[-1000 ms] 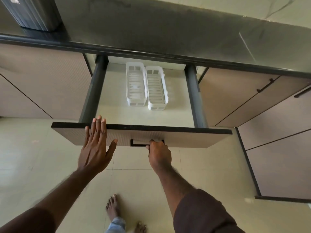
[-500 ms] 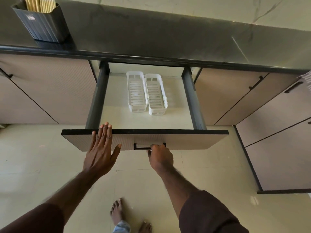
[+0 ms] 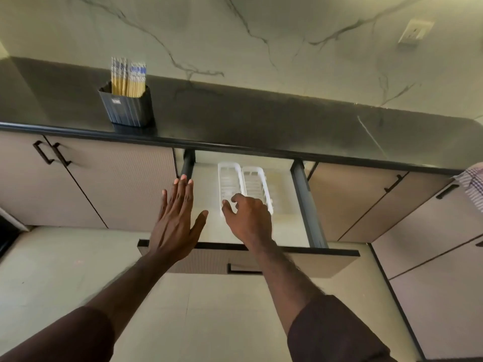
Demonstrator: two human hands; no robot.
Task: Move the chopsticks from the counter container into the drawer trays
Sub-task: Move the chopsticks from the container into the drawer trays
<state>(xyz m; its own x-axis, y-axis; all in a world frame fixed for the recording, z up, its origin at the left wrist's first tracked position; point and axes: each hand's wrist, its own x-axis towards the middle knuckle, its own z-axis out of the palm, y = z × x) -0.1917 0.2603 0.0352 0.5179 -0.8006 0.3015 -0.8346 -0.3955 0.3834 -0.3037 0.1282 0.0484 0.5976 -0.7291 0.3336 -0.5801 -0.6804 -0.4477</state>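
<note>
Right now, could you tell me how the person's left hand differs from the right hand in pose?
The left hand is flat with fingers stretched out and together, while the right hand has its fingers curled. The left hand sits over the left edge of the open drawer; the right hand is by the near ends of the two white trays. Both are empty.

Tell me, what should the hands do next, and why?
Probably reach the left hand up to the chopsticks in the container. The drawer is open, both trays look empty, and both hands, the right hand too, hold nothing.
</note>
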